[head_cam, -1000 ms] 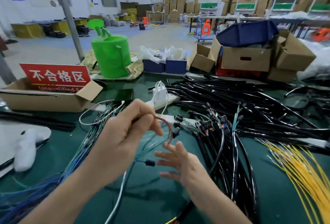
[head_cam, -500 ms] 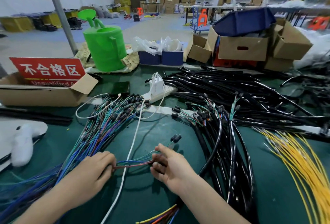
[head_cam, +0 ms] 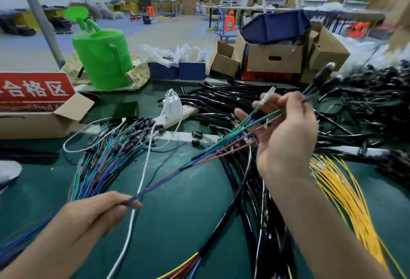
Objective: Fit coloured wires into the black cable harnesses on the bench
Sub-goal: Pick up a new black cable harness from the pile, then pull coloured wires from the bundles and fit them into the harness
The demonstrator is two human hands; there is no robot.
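A thin bunch of coloured wires (head_cam: 199, 158), green, blue and reddish-brown, is being held taut above the table (head_cam: 177, 223). It is rising from the left grip (head_cam: 93, 214), where it is being pinched, to the right grip (head_cam: 286, 141), where the strands are being spread apart across the fingers. Beyond that grip the green strands are running to a blurred dark end piece (head_cam: 324, 72). A broad sheaf of similar wires (head_cam: 104, 163), tipped with small black caps, is lying on the left of the table. The black cable harnesses (head_cam: 255, 105) are lying piled across the middle and right, with a yellow wire bundle (head_cam: 346, 201) lying just beside them.
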